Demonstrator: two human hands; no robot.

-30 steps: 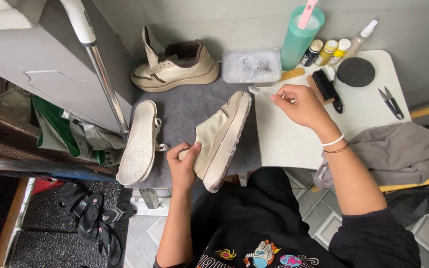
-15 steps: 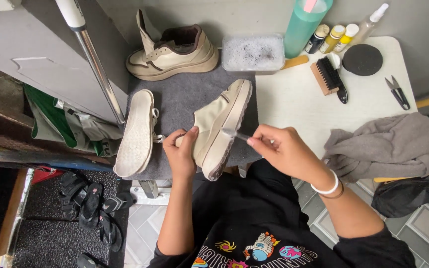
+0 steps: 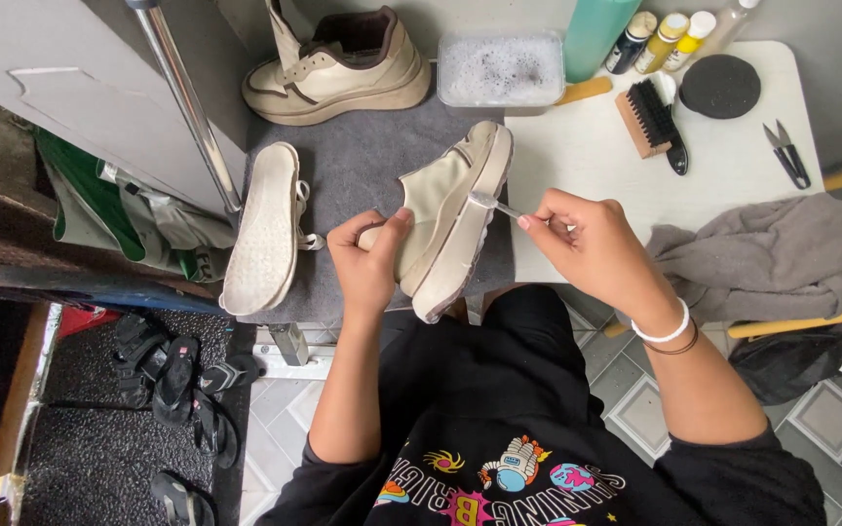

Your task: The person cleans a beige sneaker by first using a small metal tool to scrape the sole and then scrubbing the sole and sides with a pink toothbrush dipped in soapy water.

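My left hand grips a cream sneaker by its upper and holds it on its side over the grey mat. My right hand pinches a small thin brush whose head touches the sneaker's sole edge near the toe. A cream insole with white laces lies on the mat to the left. The second cream sneaker stands upright at the back.
The white table carries a tub of soapy water, a teal bottle, small bottles, a dark-bristled wooden brush, a black round pad, snips and a grey cloth. Sandals lie on the floor at left.
My right hand came back from the table's far side with the small brush and put its head against the sneaker's sole. My left hand kept hold of the sneaker.
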